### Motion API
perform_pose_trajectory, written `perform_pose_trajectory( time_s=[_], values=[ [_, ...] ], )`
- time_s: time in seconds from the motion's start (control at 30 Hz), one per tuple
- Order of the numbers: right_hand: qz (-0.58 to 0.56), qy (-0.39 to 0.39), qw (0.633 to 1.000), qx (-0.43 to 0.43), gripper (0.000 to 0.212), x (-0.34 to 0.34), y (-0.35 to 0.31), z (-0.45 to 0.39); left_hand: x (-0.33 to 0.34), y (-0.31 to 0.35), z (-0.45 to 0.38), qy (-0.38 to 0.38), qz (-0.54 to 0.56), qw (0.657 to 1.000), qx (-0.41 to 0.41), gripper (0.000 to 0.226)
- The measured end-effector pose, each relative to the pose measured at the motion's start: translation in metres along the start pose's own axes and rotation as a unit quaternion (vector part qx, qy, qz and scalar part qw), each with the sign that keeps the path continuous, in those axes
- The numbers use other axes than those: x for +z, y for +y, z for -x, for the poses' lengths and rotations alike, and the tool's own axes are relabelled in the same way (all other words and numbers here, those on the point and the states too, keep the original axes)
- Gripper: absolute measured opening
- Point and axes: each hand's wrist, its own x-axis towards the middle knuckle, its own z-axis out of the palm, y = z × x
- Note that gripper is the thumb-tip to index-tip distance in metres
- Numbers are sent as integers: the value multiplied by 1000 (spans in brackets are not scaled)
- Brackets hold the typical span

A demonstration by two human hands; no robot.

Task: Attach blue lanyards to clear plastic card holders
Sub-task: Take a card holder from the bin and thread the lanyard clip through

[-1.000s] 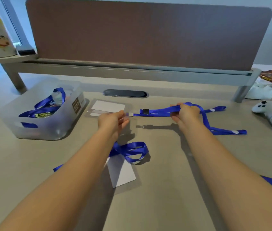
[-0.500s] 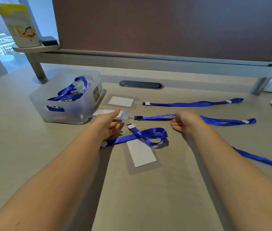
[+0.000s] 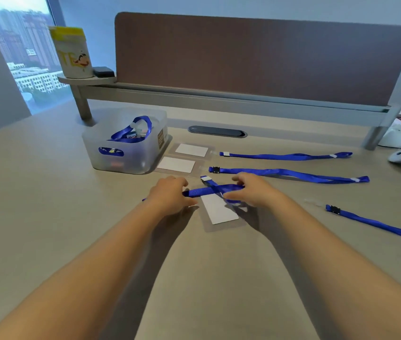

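Tangled blue woven lanyard (image 3: 210, 190) lies across the top edge of the clear plastic card holder with white insert (image 3: 219, 210), at table centre. Strap's long axis runs 9 to 3, spanning both hands; white clip end (image 3: 205, 178) points to 11. Left hand (image 3: 170, 197) at 9, fingers curled over strap. Right hand (image 3: 252, 190) at 3, fingers arched on the loop; firm grip or not, cannot tell. Two finished sets at 12, beside the frosted plastic bin (image 3: 126, 143).

Two bare forearms, no sleeves, left grip (image 3: 170, 196) and right grip (image 3: 253, 190) — ungloved, no rings
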Motion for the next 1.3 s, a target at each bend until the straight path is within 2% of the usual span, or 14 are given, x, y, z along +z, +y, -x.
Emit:
perform_pose_trajectory(
  time_s=[0.13, 0.23, 0.33, 0.4, 0.57, 0.7, 0.8, 0.87, 0.93, 1.03, 1.1, 1.2, 1.27, 1.3],
  values=[
    [99, -16, 994, 31, 36, 5, -1, -2, 0, 5, 7, 41, -17, 999, -3, 52],
    [116, -28, 992, 50, 23, -3, -1, 1, -3, 12, 10, 51, -17, 999, 6, 50],
    [1, 10, 999, 30, 11, -17, 1, 13, -6, 21, 12, 13, 96, 995, 4, 47],
    [-109, 49, 993, -3, 26, -28, 1, 22, -7, 26, 14, 1, 181, 983, -16, 53],
    [-303, 109, 946, -34, 33, -53, -15, 37, -10, 43, 19, 41, 273, 961, -30, 71],
    [-455, 135, 880, -14, 19, -69, -31, 39, -10, 58, 24, -58, 378, 924, -29, 74],
    [-536, 146, 831, -12, 16, -77, -38, 44, -8, 68, 28, -115, 442, 889, -30, 54],
    [-555, 155, 817, -14, 16, -80, -39, 46, -9, 70, 30, -110, 498, 860, -25, 23],
    [-560, 164, 812, -13, 13, -83, -36, 46, -10, 71, 30, -80, 531, 843, -22, 13],
    [-521, 202, 829, 21, 13, -86, -26, 41, -20, 67, 29, -11, 500, 866, -10, 3],
    [-463, 213, 858, 62, 11, -83, -16, 38, -29, 61, 27, 22, 457, 889, 4, 9],
    [-305, 179, 928, 121, 12, -73, -2, 35, -45, 51, 28, 24, 364, 930, 37, 9],
    [-164, 144, 969, 113, 24, -64, 1, 38, -54, 47, 29, 29, 282, 957, 57, 19],
    [-132, 119, 980, 87, 16, -59, -1, 38, -57, 45, 30, 40, 243, 967, 68, 23]
  ],
)
